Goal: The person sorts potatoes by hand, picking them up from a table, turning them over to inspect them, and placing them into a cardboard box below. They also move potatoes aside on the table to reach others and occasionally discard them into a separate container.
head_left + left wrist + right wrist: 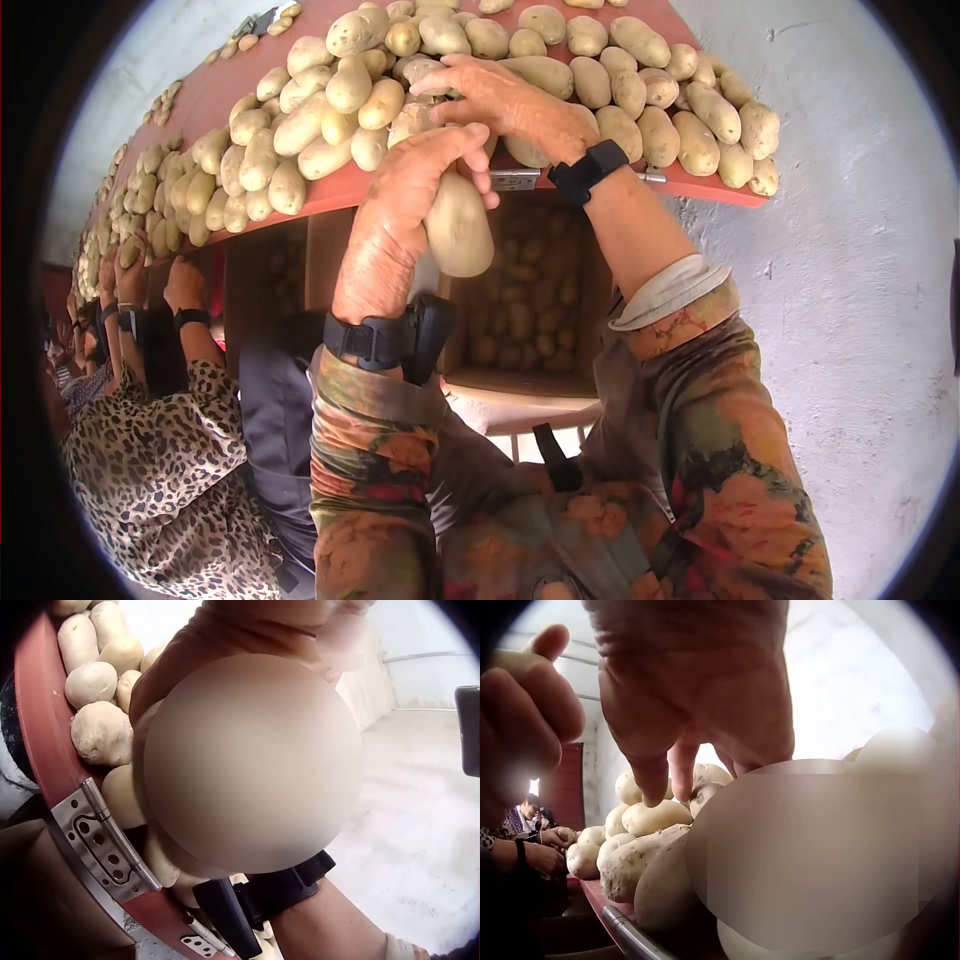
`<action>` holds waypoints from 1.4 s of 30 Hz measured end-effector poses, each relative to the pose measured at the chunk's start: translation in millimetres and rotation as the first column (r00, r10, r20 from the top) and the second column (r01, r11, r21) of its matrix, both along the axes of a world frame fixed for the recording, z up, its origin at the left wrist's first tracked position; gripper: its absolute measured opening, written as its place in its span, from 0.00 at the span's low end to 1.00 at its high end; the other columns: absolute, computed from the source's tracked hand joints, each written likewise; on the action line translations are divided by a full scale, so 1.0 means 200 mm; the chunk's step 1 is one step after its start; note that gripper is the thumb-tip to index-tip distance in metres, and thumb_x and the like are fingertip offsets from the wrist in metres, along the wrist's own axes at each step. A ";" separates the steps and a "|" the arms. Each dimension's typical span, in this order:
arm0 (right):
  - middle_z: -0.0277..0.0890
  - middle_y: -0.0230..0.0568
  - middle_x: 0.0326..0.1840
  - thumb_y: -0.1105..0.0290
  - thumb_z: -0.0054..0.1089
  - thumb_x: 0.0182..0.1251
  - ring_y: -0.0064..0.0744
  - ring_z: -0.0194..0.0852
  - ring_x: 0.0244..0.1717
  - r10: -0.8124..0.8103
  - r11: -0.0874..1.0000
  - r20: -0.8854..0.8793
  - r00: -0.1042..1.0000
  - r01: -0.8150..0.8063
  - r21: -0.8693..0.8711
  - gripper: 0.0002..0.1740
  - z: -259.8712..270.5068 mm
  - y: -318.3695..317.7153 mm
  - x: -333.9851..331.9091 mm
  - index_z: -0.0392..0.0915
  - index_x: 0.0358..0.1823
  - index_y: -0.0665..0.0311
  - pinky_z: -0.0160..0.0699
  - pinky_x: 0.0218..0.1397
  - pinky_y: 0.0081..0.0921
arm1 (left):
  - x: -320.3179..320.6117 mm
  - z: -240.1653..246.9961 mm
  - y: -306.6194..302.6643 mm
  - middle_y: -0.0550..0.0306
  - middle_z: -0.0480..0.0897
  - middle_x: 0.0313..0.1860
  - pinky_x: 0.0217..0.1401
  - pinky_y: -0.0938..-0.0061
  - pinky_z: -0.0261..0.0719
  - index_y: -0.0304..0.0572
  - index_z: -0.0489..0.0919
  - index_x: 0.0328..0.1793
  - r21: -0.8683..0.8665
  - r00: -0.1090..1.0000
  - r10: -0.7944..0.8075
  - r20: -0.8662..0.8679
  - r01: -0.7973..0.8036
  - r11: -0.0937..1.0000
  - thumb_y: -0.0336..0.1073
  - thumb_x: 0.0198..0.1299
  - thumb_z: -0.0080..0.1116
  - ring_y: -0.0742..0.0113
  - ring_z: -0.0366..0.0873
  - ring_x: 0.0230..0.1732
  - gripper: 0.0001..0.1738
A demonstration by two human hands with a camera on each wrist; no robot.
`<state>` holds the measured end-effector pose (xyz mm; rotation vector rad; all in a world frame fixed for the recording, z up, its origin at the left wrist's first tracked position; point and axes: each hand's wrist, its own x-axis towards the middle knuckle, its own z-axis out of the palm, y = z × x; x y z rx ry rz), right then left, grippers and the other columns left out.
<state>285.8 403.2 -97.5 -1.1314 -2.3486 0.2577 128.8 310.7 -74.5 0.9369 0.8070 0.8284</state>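
Potatoes [300,130] lie heaped along a red tabletop. In the head view my left hand [395,215] grips a large pale potato [460,232], held in front of the table edge; in the left wrist view a blurred disc covers much of the area below that hand [255,626]. My right hand [525,110] reaches over the heap with its fingers spread. Seen from the right wrist, this hand [697,690] points its fingers down at potatoes [656,817], and whether they touch is unclear. The left hand [529,724] is curled at that view's left edge.
Below the table edge [705,187] stands a cardboard box [520,380] with several potatoes inside. Metal hinges [101,844] sit along the edge. People in patterned sleeves [160,450] work at the left. A pale wall [840,280] rises at the right.
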 end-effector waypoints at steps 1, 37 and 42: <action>0.69 0.47 0.44 0.61 0.58 0.58 0.46 0.72 0.45 0.001 1.000 -0.001 1.000 -0.001 -0.003 0.23 0.00 0.00 0.00 0.76 0.57 0.54 0.72 0.49 0.37 | 0.00 0.00 0.00 0.58 0.77 0.21 0.29 0.71 0.79 0.43 0.76 0.28 0.018 1.000 0.000 -0.025 0.000 1.000 0.45 0.58 0.61 0.66 0.77 0.22 0.15; 0.76 0.34 0.29 0.64 0.56 0.67 0.17 0.70 0.20 -0.024 0.816 -0.543 0.840 -0.297 -0.496 0.15 0.32 -0.32 -0.08 0.75 0.52 0.61 0.70 0.26 0.15 | -0.07 -0.10 0.00 0.47 0.74 0.51 0.47 0.63 0.81 0.38 0.69 0.53 -0.157 0.647 0.539 0.540 -0.551 0.820 0.48 0.65 0.54 0.55 0.78 0.51 0.22; 0.81 0.45 0.36 0.60 0.53 0.69 0.18 0.70 0.17 -0.166 0.906 -0.707 0.688 -0.177 -0.385 0.19 0.32 -0.25 0.01 0.75 0.51 0.70 0.71 0.22 0.15 | -0.12 -0.11 0.01 0.59 0.78 0.33 0.30 0.69 0.81 0.44 0.75 0.42 -0.151 0.763 0.451 0.462 -0.434 0.888 0.42 0.60 0.61 0.64 0.80 0.33 0.12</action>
